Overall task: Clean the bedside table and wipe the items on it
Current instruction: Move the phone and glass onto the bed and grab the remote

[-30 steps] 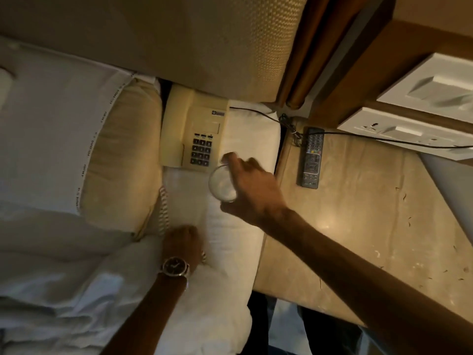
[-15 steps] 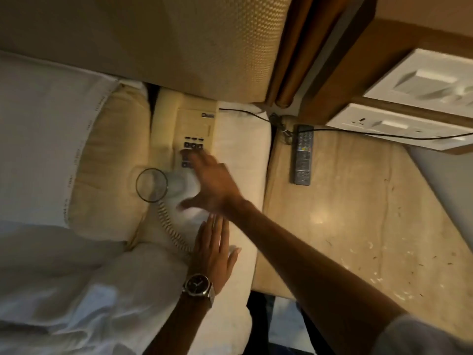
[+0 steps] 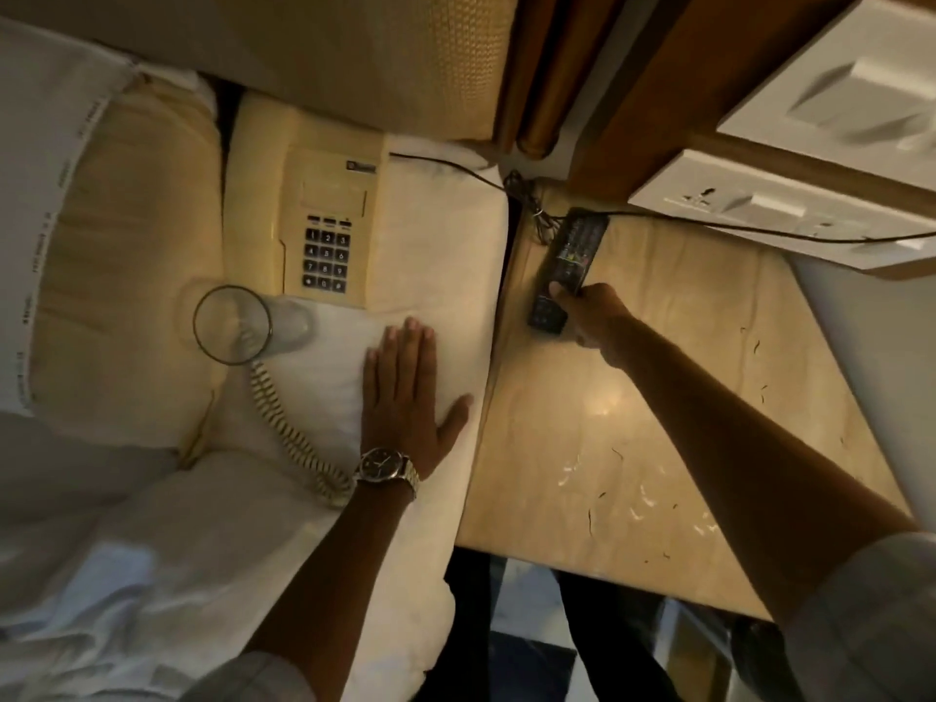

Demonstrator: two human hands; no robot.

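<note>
Far left, a white sheet (image 3: 45, 195) is covering the bed, w/ a cream pillow (image 3: 126, 276) lying beside it. A clear drinking glass (image 3: 233, 324) is sitting at that pillow's edge, just in front of the phone; upright or tipped, can't tell from this angle. The cream telephone (image 3: 309, 215) is lying on the bedding, handset along its left side, keypad facing up. Its coiled cord (image 3: 294, 433) is running from near the glass toward the left wrist. The woven headboard (image 3: 354, 58) is filling the top of the view.

The left hand (image 3: 402, 397) is pressing flat on a white pillow (image 3: 435, 235), fingers straight & together, thumb spread sideways, holding nothing. A metal wristwatch (image 3: 387, 468) is showing on the wrist.

Right of the bed, the bedside table (image 3: 633, 423) is showing a glossy beige stone top w/ thin dark strands (image 3: 590, 519) & pale smears scattered over its near part. The black remote control (image 3: 567, 266) is lying at the table's back left corner, close to the bed edge. The right hand (image 3: 590, 316) is gripping the remote's near end, thumb on the button face, other fingers curling round the side. Whether the remote is touching the top or lifted off it, can't tell.

A black cable (image 3: 709, 228) is running from behind the remote to the right. A white socket plate (image 3: 759, 205) & a switch plate (image 3: 851, 93) are sitting on the wood panel above. A light sleeve (image 3: 871, 625) is covering the right upper arm.
</note>
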